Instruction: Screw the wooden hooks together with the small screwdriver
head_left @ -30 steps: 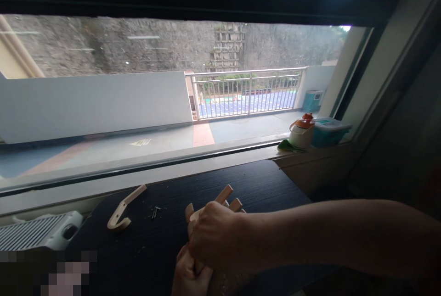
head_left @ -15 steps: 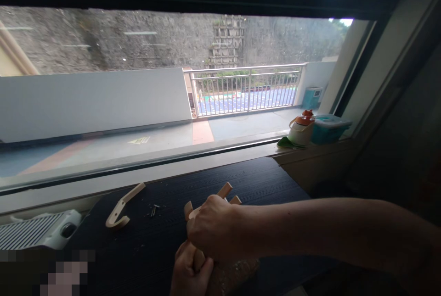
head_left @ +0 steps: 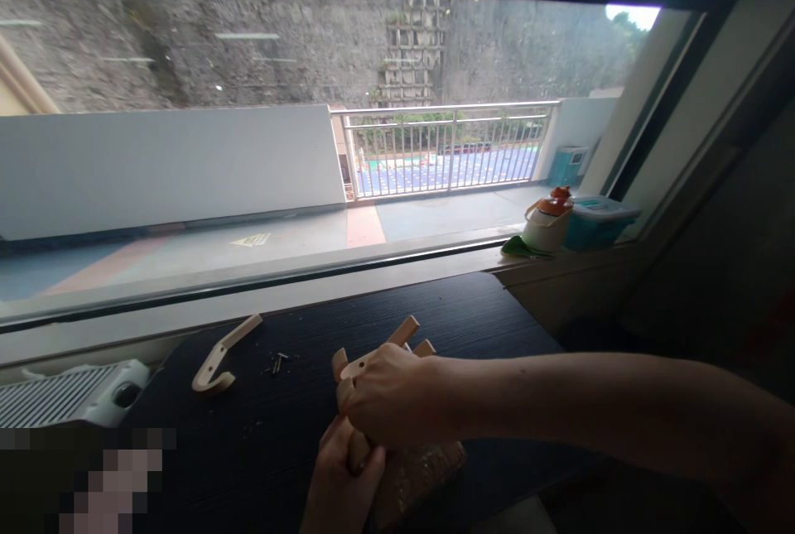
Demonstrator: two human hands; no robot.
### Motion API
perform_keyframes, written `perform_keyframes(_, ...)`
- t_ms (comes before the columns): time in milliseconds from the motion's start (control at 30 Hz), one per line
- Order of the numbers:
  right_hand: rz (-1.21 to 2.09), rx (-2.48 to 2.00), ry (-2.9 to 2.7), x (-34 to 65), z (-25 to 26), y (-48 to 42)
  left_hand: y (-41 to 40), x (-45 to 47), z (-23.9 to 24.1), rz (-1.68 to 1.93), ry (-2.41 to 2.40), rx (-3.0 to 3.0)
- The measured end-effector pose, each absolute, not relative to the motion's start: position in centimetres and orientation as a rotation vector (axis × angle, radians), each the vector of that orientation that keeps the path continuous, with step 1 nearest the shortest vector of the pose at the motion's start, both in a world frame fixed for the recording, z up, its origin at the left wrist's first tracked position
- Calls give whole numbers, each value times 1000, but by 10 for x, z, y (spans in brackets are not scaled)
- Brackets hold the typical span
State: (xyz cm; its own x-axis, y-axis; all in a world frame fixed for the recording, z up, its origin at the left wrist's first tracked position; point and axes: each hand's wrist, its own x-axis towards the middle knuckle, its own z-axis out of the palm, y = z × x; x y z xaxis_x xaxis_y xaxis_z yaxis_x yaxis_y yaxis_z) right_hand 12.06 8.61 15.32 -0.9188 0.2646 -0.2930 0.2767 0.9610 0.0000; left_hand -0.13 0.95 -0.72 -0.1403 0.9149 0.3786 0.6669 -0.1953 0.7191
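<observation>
A pale wooden piece made of several curved, hook-like arms (head_left: 405,334) sits in front of me. My right hand (head_left: 388,393) reaches across from the right and is closed over its middle, where a dark hole shows beside the fingers. Whether that hand also holds a small tool is hidden. Below it, my left hand (head_left: 344,472) is wrapped round a lower wooden arm of the same piece, with the thumb on its near side. A separate bent wooden hook (head_left: 217,358) with two holes lies to the left. Several small screws (head_left: 277,364) lie between them.
Under my hands is a brown plastic-wrapped packet (head_left: 422,476) on the dark table (head_left: 472,310). A white heater-like unit (head_left: 93,393) stands left. On the window sill are a bottle with an orange lid (head_left: 547,219), a green item (head_left: 522,247) and a teal box (head_left: 599,223).
The view has tilted down slightly. My right hand has turned a little on the wooden piece, so its hole now shows. My left hand keeps its grip.
</observation>
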Motion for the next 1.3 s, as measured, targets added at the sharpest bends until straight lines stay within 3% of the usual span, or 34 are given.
perform_keyframes(400,-74,395,2815,128,163,89,11,2,-2,1181,1753,1826)
perform_keyframes(567,-163,701,2849,166,168,97,7,1,7,1120,1667,1758)
perform_keyframes(800,-813,1329,2958,244,117,92,-5,-8,13,1135,1813,1719)
perform_keyframes(1067,-1570,1826,2939,238,58,75,-1,-8,17,1132,1899,1537)
perform_keyframes(1167,-1547,1809,3063,234,46,63,-2,-3,24,1023,1853,1552)
perform_keyframes(1300,-1211,1246,3352,225,32,46,-3,1,33,898,1816,1709)
